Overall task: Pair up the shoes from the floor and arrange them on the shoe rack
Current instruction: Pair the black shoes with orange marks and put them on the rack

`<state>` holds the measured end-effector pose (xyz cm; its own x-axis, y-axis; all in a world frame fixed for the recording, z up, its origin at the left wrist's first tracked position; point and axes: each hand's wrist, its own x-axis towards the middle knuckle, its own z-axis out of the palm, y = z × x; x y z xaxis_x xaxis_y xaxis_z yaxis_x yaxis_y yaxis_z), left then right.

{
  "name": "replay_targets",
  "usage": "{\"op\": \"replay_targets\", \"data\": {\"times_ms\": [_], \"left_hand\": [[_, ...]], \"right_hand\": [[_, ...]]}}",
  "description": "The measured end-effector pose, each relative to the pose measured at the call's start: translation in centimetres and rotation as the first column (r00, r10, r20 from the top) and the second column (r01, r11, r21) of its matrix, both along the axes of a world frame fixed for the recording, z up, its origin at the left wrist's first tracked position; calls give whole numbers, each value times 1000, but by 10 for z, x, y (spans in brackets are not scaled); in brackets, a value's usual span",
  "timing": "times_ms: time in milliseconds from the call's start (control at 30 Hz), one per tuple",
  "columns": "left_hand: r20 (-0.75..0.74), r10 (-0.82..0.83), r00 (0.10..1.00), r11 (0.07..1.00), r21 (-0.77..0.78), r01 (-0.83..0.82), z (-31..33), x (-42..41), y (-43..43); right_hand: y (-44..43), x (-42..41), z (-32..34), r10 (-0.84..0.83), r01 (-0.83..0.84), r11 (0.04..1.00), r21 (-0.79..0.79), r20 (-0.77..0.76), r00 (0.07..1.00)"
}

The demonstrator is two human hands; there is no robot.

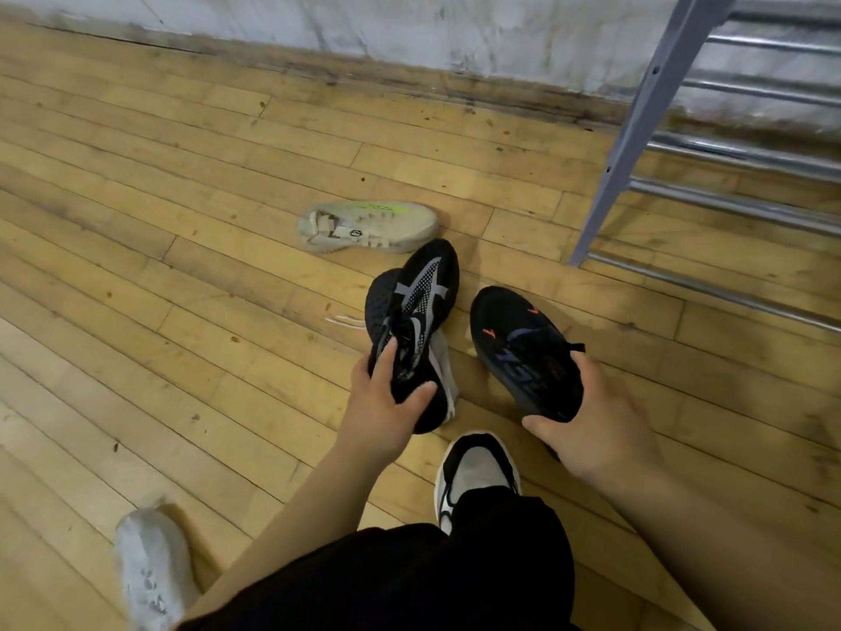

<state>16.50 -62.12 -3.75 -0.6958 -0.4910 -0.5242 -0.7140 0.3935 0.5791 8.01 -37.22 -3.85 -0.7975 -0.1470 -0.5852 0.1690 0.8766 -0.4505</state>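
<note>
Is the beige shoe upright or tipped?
Tipped: the beige shoe lies on its side on the floor, its opening facing the camera.

The scuffed yellow plank wood floor [182, 184] has a dull sheen. The black knit-mesh cloth sneaker [418, 302] looks matt. The grey metal shoe rack [637, 143] carries glossy chromed rails.

I am seeing the person wearing loose black trousers [409, 580], bare forearms with no sleeves, a white-and-black sneaker [475, 471] on one foot and a pale grey sneaker [150, 567] on the other.
</note>
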Motion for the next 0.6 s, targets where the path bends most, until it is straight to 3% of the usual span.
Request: {"op": "replay_targets", "data": {"times_ms": [67, 300, 400, 500, 600], "left_hand": [[70, -15, 997, 999, -36, 18, -10, 0, 3], [-118, 120, 986, 936, -318, -152, -9, 17, -13], [43, 258, 965, 904, -363, -225, -11, 37, -14], [118, 147, 982, 868, -492, -71, -8, 33, -1], [165, -69, 984, 869, -474, 140, -10, 9, 20]], "right_hand": [[0, 1, -1, 0, 0, 1000, 12, -2, 1000], [5, -2, -2, 15, -15, 1000, 20, 12, 1000], [3, -1, -2, -4, 4, 1000, 3, -4, 1000], [0, 2, -4, -23, 23, 1000, -18, 4, 1000], [-3, 3, -3, -21, 21, 1000, -13, 4, 1000]]}}
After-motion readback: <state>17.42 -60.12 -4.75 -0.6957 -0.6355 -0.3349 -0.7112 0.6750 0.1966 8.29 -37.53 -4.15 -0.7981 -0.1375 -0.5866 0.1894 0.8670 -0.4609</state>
